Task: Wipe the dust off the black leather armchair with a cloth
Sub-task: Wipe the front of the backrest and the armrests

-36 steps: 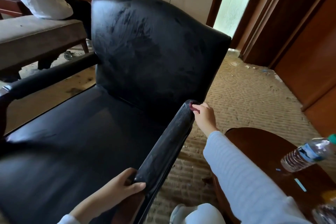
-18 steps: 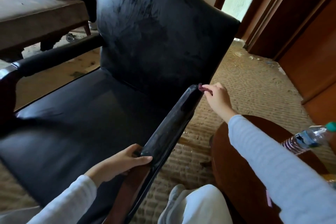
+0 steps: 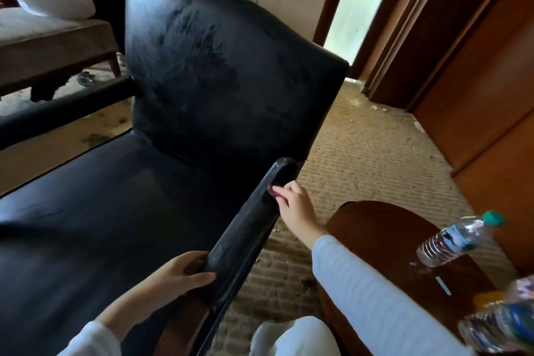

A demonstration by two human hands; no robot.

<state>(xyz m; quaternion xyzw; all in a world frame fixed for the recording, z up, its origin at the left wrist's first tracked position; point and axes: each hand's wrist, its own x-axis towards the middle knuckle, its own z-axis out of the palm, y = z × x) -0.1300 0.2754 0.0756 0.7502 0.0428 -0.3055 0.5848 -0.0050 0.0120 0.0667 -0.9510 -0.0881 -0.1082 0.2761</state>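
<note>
Right hand (image 3: 294,205) has slid nearward along the right-side armrest (image 3: 245,225). A second ago it sat at the far tip, by the backrest (image 3: 225,81); now it is a short way down from that tip. The cloth (image 3: 271,189) came with it. Only a small reddish sliver shows past the fingertips, pressed to the armrest's outer top edge. The fingers are curled over it and pinch it to the leather; the rest of the cloth is hidden under the hand.

- The far tip of the armrest, behind the stroke, looks darker than the stretch nearer the camera, which carries a grey dusty film. I take that as one pass begun, far to near.
- Left hand (image 3: 182,274) has not shifted. Fingers and thumb wrap the near end of the same armrest, bracing the armchair (image 3: 173,182).
- The backrest shows smeared grey marks; I cannot tell whether they are dust or wiped streaks. The seat (image 3: 86,211) looks dark and glossy.

Judgement: the armrest is barely started. The next move calls for carrying the stroke down toward the left hand, which would then have to lift clear. With so little cloth exposed, bare fingers may drag the dust rather than lift it.

A side table (image 3: 375,228) with a water bottle (image 3: 459,240) stands just right of the working forearm. I would watch the elbow there.
</note>
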